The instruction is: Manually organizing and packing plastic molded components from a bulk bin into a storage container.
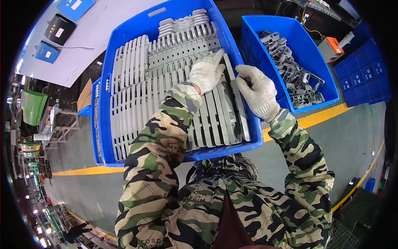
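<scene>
My left hand (207, 72), in a white knit glove, lies over rows of long grey plastic strips (132, 103) packed in a large blue bin (182, 157). Its fingers are stretched out and apart, touching the strips near the bin's right side. Beside the right wall of that bin, my right hand (258, 92), also gloved, is loosely bent. A gap shows between its thumb and forefinger, and no object is visible in it. Several strips at the right of the stack lean at an angle, with dark gaps between them.
To the right stands a second blue bin (247, 31) with jumbled grey parts (286, 62). Stacked blue crates (360, 79) and an orange-and-grey box (331, 49) are farther right. A white table (99, 25) holds small boxes at the upper left. Yellow lines (323, 118) mark the floor.
</scene>
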Available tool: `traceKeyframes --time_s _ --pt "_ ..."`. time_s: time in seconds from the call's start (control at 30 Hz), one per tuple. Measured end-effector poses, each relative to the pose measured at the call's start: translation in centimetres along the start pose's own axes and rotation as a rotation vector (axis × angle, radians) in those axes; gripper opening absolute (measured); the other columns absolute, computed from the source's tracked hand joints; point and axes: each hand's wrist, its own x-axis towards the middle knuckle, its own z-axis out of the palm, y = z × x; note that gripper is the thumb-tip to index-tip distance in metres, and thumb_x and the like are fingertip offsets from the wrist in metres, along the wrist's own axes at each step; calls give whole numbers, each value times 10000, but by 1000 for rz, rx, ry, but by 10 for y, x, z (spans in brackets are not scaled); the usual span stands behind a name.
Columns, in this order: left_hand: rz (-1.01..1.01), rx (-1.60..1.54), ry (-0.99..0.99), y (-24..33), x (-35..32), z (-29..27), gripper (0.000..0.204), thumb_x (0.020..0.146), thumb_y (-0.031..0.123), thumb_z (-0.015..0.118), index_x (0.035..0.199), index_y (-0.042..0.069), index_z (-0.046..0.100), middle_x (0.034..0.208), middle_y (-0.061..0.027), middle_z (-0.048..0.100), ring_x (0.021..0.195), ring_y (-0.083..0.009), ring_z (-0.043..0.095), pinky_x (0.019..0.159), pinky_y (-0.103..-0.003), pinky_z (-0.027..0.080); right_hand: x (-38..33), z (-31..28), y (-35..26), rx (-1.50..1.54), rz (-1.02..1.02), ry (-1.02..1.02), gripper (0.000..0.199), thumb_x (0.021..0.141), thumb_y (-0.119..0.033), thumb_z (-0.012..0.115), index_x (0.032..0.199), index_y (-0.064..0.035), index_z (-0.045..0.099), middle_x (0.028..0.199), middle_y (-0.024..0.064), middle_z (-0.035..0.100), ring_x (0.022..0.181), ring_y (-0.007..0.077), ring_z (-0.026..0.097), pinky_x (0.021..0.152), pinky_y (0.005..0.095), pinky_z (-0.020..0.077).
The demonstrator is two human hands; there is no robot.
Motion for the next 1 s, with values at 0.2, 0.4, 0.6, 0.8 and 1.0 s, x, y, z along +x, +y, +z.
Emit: traceKeyframes --time_s 0.2,0.4,0.6,0.8,1.0 --pt "-75 -455 126 1 15 -7 574 1114 360 520 1589 37 541 1484 -241 679 1369 -415 649 1166 -447 511 -2 1 0 -33 23 -17 283 997 -86 750 1277 -55 730 1080 152 787 957 282 798 858 369 637" --pt "-102 -157 -102 9 38 2 575 1131 485 474 1422 18 640 1235 -284 746 1139 -481 718 996 -552 556 4 2 2 -16 47 -18 290 997 -87 751 1284 -51 733 1075 152 791 947 278 798 860 367 635" --pt "-77 -430 -72 -46 35 -4 772 1054 498 633 1662 44 490 1514 -236 680 1409 -361 649 1187 -413 491 6 9 -2 46 61 -17 273 1023 -116 746 1284 -34 736 1082 142 798 963 253 799 874 368 636" --pt "33 -455 -571 -53 47 -27 863 944 336 749 1657 -50 453 1617 -277 577 1506 -343 560 1266 -427 422 -1 -3 2 12 114 -24 277 1025 -110 743 1292 -36 741 1110 150 797 1002 239 800 909 354 635" --pt "-138 -745 -531 -52 46 -30 790 877 281 863 1534 -74 605 1433 -209 714 1278 -262 699 1137 -359 533 4 2 -9 51 163 -57 269 1026 -103 738 1287 -36 746 1133 141 802 1011 233 799 911 356 636"
